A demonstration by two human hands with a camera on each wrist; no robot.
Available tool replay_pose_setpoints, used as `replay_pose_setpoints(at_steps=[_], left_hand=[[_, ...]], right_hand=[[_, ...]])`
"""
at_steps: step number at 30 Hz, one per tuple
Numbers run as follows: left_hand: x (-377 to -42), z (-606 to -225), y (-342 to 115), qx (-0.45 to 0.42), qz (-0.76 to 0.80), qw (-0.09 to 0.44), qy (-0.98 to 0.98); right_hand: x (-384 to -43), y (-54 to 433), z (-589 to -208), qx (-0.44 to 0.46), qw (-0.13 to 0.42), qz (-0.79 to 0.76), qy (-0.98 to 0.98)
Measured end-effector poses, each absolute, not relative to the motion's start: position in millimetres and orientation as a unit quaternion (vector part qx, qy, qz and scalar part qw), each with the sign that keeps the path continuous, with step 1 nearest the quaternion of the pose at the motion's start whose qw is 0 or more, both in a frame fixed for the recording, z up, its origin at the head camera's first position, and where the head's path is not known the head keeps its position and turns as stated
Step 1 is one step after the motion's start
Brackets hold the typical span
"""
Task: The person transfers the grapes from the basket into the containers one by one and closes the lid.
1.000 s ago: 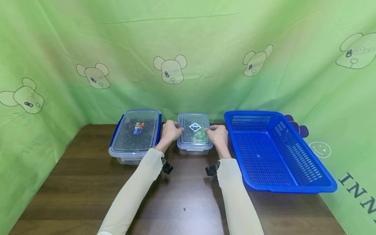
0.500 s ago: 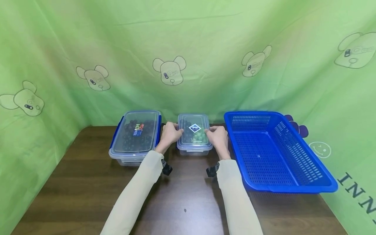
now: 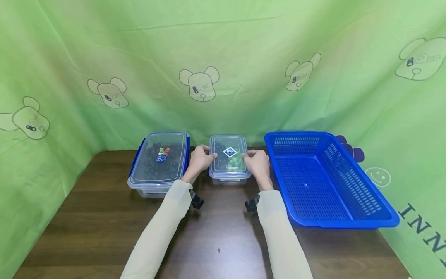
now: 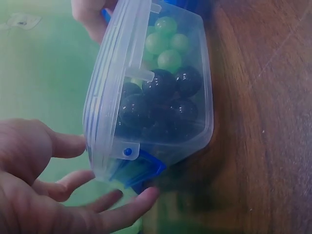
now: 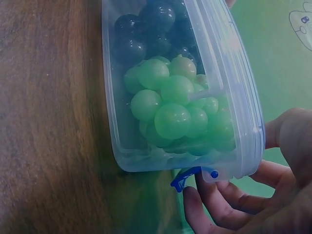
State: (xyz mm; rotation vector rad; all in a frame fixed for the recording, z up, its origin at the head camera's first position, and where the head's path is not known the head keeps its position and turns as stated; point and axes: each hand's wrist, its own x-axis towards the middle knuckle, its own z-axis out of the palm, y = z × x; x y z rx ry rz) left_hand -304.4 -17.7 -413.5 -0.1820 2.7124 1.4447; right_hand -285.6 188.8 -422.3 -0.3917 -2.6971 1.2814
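A small clear food container point(image 3: 228, 164) with a diamond label stands between my hands. Its lid is on, and dark grapes point(image 4: 161, 105) and green grapes point(image 5: 168, 107) show through the wall. My left hand point(image 3: 201, 158) grips its left end, thumb on the lid's edge and fingers at a blue latch point(image 4: 141, 168) that sticks out from the wall. At the opposite end my right hand point(image 3: 258, 162) holds on likewise, thumb at the lid and fingertips at the other blue latch point(image 5: 187, 176), which hangs away from the wall.
To the left sits a larger lidded container point(image 3: 160, 162) with blue side latches and dark grapes inside. A blue perforated plastic basket point(image 3: 296, 217) stands at the right. Behind the wooden table point(image 3: 209, 248) hangs a green curtain point(image 3: 237, 38).
Both hands keep their places at the ends of the small container. The head view has shifted very slightly; nothing else visibly differs.
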Motion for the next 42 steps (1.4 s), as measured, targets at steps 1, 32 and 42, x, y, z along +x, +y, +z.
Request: replay_pose_setpoints(at_steps=[1,32,42], left_hand=[[-305,-413,-19,-0.067,0.48,0.046,0.874],[-302,-407,-19,-0.089,0.418,0.033,0.904],[-302,-405,-16,-0.085,0.401,0.025,0.912]], right_hand=[[-286,189,-422,-0.129,0.065,0.424,-0.894],[-283,185,-425,-0.124,0.074,0.4,-0.905],[-281,184,-424,-0.127,0.077,0.402,-0.903]])
